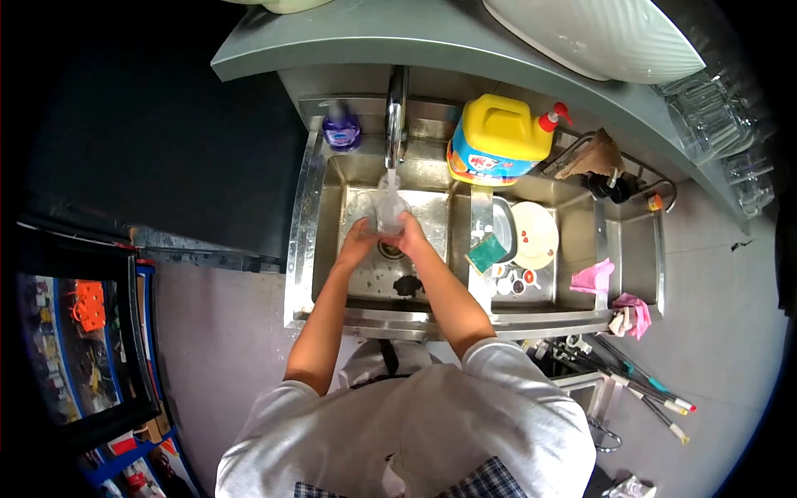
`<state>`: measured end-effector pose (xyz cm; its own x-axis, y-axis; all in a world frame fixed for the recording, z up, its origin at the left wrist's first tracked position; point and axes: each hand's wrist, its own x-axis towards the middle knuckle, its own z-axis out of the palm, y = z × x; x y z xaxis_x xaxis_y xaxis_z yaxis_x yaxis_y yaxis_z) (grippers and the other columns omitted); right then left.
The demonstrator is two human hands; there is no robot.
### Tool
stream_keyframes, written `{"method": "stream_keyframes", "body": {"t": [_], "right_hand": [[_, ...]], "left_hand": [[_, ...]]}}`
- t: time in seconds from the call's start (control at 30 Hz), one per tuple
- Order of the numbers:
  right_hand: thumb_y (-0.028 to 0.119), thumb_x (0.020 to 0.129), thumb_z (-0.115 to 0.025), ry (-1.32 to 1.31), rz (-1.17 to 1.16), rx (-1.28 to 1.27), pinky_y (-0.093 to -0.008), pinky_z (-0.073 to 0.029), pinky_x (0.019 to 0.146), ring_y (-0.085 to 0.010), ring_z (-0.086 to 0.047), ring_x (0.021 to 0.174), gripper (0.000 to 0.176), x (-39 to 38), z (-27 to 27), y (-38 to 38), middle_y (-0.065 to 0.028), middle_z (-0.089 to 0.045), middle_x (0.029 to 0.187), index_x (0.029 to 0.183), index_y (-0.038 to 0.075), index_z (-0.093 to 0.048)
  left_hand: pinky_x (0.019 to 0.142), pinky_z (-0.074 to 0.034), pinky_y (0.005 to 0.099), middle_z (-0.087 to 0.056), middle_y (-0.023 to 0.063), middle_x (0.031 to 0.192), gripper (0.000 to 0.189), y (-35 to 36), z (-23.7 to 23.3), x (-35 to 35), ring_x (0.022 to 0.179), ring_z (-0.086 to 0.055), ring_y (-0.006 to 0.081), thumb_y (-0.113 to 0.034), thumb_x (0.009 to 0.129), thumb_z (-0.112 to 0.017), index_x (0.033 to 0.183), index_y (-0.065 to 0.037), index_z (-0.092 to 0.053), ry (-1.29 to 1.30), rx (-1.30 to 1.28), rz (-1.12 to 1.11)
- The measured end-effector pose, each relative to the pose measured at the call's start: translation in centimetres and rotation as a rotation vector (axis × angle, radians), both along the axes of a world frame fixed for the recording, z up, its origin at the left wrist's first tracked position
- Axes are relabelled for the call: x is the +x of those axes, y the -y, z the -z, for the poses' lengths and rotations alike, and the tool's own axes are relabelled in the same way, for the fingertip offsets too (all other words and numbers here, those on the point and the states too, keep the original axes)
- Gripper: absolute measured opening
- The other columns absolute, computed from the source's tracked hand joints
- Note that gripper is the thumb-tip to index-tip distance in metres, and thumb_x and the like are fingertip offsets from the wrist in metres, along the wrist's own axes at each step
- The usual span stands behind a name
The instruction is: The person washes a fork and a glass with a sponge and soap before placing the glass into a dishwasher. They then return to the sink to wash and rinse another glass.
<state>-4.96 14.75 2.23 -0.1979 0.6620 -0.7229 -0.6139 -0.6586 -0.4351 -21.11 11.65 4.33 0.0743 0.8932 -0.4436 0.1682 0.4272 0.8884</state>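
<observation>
Water runs from the chrome faucet (396, 116) into a clear glass (392, 217) over the left sink basin (365, 282). My left hand (357, 242) is wrapped round the glass's left side, and my right hand (410, 234) grips it from the right. Another clear rounded shape, perhaps a second glass, shows at the left of the first; its outline is hard to make out. Below the hands lies the drain (390, 251), partly hidden, with a dark wet patch (408, 285) nearer the front edge.
A purple soap bottle (341, 131) stands behind the left basin, a yellow jug (498, 137) behind the divider. A green sponge (486, 253) rests on the divider. The middle basin holds a plate (535, 235) and small dishes (518, 285). A grey shelf (432, 51) overhangs the sink.
</observation>
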Motion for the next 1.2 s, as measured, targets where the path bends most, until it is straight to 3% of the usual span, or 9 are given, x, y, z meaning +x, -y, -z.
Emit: {"method": "stream_keyframes", "body": {"t": [0.1, 0.3, 0.4, 0.5, 0.63, 0.77, 0.87, 0.97, 1.2], "right_hand": [[0.036, 0.084, -0.043, -0.016, -0.039, 0.046, -0.0474, -0.049, 0.08, -0.0334, -0.053, 0.105, 0.051, 0.4, -1.6, 0.7, -0.016, -0.052, 0.119, 0.125, 0.004, -0.044], [0.057, 0.083, -0.048, -0.244, -0.271, 0.084, -0.0456, -0.049, 0.078, -0.0319, -0.057, 0.095, 0.062, 2.2, -1.9, 2.7, -0.0124, -0.053, 0.12, 0.124, 0.01, -0.047], [0.056, 0.085, -0.05, 0.173, -0.358, 0.144, -0.0414, -0.049, 0.076, -0.0222, -0.057, 0.085, 0.058, 4.1, -2.1, 1.5, -0.0102, -0.058, 0.103, 0.117, 0.007, -0.049], [0.038, 0.081, -0.067, 0.56, -0.342, 0.485, -0.0261, -0.046, 0.049, -0.0139, -0.056, 0.065, 0.047, 6.2, -1.1, -3.8, -0.0046, -0.058, 0.079, 0.111, 0.005, -0.051], [0.024, 0.076, -0.07, 1.26, -0.207, 0.882, -0.0325, -0.048, 0.057, -0.0209, -0.059, 0.059, 0.03, 4.2, -7.9, -8.2, -0.0087, -0.061, 0.067, 0.094, 0.002, -0.061], [0.02, 0.075, -0.064, 1.466, -0.348, 0.949, -0.0404, -0.05, 0.07, -0.033, -0.062, 0.073, 0.016, 3.3, -8.2, -12.4, -0.0151, -0.065, 0.077, 0.084, 0.007, -0.066], [0.02, 0.075, -0.06, 1.565, -0.502, 0.931, -0.0427, -0.05, 0.073, -0.0356, -0.062, 0.08, 0.013, 2.8, -10.1, -13.0, -0.0161, -0.065, 0.082, 0.079, 0.01, -0.068], [0.02, 0.074, -0.062, 1.725, -0.813, 0.993, -0.0428, -0.05, 0.074, -0.0351, -0.063, 0.081, 0.015, 2.9, -10.1, -13.5, -0.017, -0.065, 0.082, 0.081, 0.01, -0.069], [0.015, 0.077, -0.059, 1.797, -0.736, 0.933, -0.0424, -0.051, 0.079, -0.035, -0.064, 0.088, 0.017, 3.6, -10.5, -15.8, -0.0192, -0.066, 0.09, 0.087, 0.005, -0.068]], "left_hand": [[0.092, -0.043, 0.0334, -0.051, 0.0122, 0.124, 0.078, -1.0, 4.3, 0.7, 0.109, -0.051, 0.0225, -0.013, 0.067, -0.077, 0.134, -0.006, -0.037, -0.251, 0.424, 0.132], [0.09, -0.044, 0.0317, -0.055, 0.0073, 0.114, 0.071, -1.8, 0.3, 3.9, 0.105, -0.053, 0.0194, -0.006, 0.064, -0.08, 0.123, -0.006, -0.04, 0.288, 0.385, 0.166], [0.086, -0.047, 0.0325, -0.055, 0.0064, 0.112, 0.068, -2.2, 1.0, 4.2, 0.101, -0.055, 0.0183, -0.005, 0.069, -0.077, 0.124, -0.008, -0.038, 0.218, 0.293, 0.084], [0.082, -0.049, 0.0354, -0.055, 0.008, 0.112, 0.064, -1.8, -2.1, 5.2, 0.099, -0.056, 0.0201, -0.018, 0.075, -0.073, 0.126, -0.008, -0.037, 0.334, 0.048, -0.067], [0.076, -0.051, 0.0387, -0.057, 0.0098, 0.109, 0.06, -2.0, -0.3, 4.8, 0.095, -0.058, 0.0253, -0.048, 0.083, -0.057, 0.125, -0.008, -0.043, 0.631, -0.333, -0.069], [0.07, -0.05, 0.038, -0.06, 0.0093, 0.103, 0.063, -3.1, -0.3, 4.3, 0.088, -0.059, 0.0245, -0.06, 0.084, -0.046, 0.118, -0.008, -0.05, 1.081, -0.411, 0.085], [0.067, -0.049, 0.0356, -0.058, 0.0141, 0.103, 0.066, -3.2, -4.1, 5.4, 0.083, -0.057, 0.0256, -0.063, 0.081, -0.048, 0.114, -0.005, -0.051, 1.027, -0.583, -0.323], [0.068, -0.049, 0.0358, -0.056, 0.0154, 0.104, 0.071, -3.9, -3.7, 5.4, 0.084, -0.057, 0.0262, -0.063, 0.079, -0.053, 0.116, -0.004, -0.048, 1.175, -0.706, -0.443], [0.078, -0.049, 0.0413, -0.053, 0.0156, 0.11, 0.066, -4.0, -3.2, 4.8, 0.09, -0.056, 0.0287, -0.055, 0.078, -0.062, 0.117, -0.004, -0.047, 1.141, -0.653, -0.474]]}}
